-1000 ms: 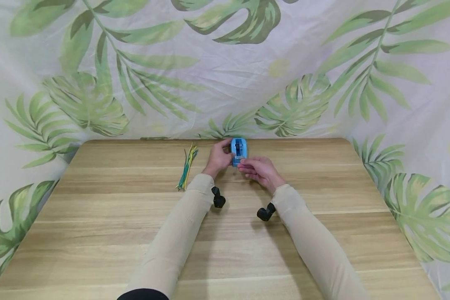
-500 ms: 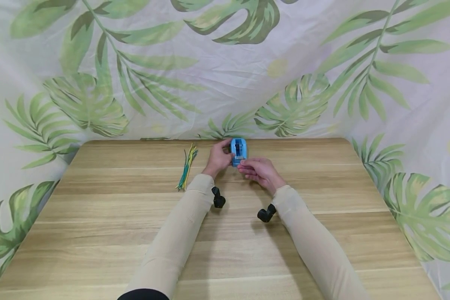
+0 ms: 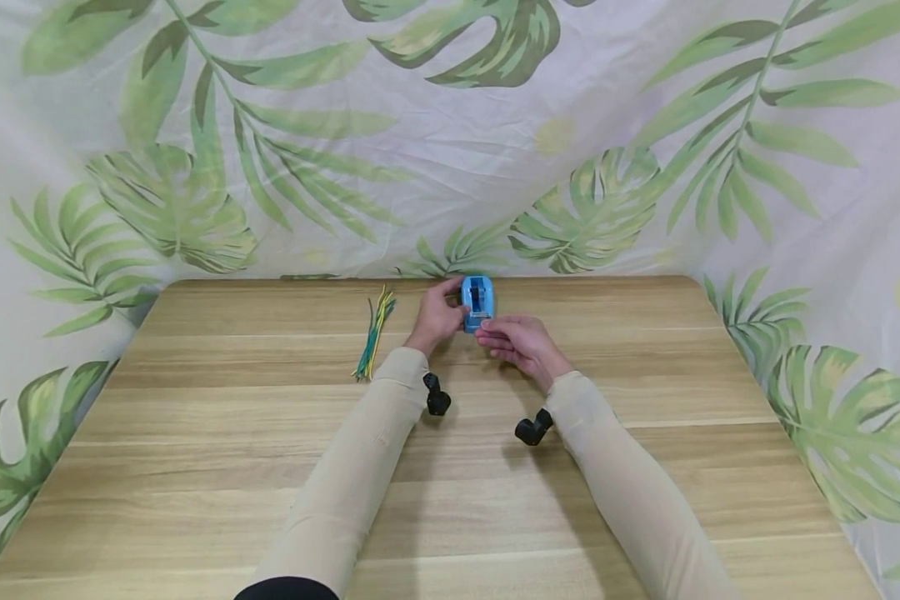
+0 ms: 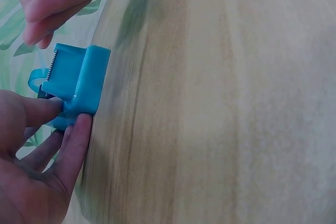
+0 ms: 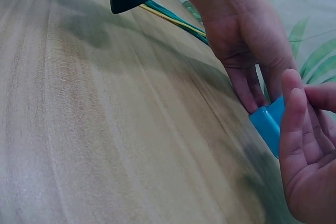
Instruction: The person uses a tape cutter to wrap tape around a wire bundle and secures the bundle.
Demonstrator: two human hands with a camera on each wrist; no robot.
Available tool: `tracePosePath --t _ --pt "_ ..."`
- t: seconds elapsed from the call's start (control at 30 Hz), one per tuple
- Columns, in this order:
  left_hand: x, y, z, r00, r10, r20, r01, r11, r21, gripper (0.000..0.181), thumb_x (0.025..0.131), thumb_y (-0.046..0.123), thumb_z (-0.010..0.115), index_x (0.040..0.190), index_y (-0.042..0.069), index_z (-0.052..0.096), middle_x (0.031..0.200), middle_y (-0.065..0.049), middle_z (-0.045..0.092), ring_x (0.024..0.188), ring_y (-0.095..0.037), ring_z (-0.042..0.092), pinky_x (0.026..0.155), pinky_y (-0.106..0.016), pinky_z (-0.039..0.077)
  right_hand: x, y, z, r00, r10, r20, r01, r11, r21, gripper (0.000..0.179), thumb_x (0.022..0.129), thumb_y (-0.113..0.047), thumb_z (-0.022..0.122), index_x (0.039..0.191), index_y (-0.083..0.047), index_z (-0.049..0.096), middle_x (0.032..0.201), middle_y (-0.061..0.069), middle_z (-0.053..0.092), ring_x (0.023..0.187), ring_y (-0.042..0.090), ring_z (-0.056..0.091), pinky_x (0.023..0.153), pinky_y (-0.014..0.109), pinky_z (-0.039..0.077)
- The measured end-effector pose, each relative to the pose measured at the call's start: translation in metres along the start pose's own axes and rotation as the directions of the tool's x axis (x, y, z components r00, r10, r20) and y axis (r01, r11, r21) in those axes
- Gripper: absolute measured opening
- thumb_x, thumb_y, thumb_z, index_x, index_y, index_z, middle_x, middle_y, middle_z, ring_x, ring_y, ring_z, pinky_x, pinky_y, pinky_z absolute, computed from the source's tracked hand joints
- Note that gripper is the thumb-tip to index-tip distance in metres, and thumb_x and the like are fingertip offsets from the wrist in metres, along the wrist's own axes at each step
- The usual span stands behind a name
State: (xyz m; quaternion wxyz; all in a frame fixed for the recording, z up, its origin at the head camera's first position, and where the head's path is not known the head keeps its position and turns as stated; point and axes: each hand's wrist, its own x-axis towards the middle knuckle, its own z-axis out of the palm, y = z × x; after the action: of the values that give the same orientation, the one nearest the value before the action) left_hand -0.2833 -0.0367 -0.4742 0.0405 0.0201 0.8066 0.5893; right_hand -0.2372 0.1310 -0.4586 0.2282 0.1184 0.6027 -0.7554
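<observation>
At the table's far edge stands a small blue tape dispenser [image 3: 477, 321] with a serrated cutter along its front. My left hand [image 3: 438, 317] grips it from the left side, thumb [image 4: 44, 109] and fingers [image 4: 76, 145] around its body. My right hand [image 3: 523, 342] is at the dispenser's front right, thumb and forefinger pinched together beside the cutter. A clear strip of tape seems to run to that pinch, though it is barely visible. In the right wrist view, the right fingers hide part of the dispenser [image 5: 269, 124].
Left of my left hand lies a bundle of green and yellow twist ties [image 3: 375, 335] on the wooden table [image 3: 270, 467]. A leaf-printed cloth [image 3: 450, 150] hangs right behind the table. Each wrist carries a black camera mount [image 3: 437, 395].
</observation>
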Motion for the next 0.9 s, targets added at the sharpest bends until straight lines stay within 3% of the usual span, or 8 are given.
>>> tracePosePath --t 0.9 --pt "0.0028 -0.0030 0.0017 1.000 0.019 -0.012 -0.018 0.999 0.041 0.061 0.093 -0.009 0.064 0.150 0.008 0.048 0.141 -0.018 0.054 0.112 -0.031 0.062 0.075 -0.034 0.059 -0.0074 0.0016 -0.0004 1.000 0.005 0.011 -0.005 1.000 0.009 0.034 0.100 -0.008 0.063 0.129 0.010 0.059 0.083 0.004 0.075 0.072 0.011 0.072 0.060 0.023 0.055"
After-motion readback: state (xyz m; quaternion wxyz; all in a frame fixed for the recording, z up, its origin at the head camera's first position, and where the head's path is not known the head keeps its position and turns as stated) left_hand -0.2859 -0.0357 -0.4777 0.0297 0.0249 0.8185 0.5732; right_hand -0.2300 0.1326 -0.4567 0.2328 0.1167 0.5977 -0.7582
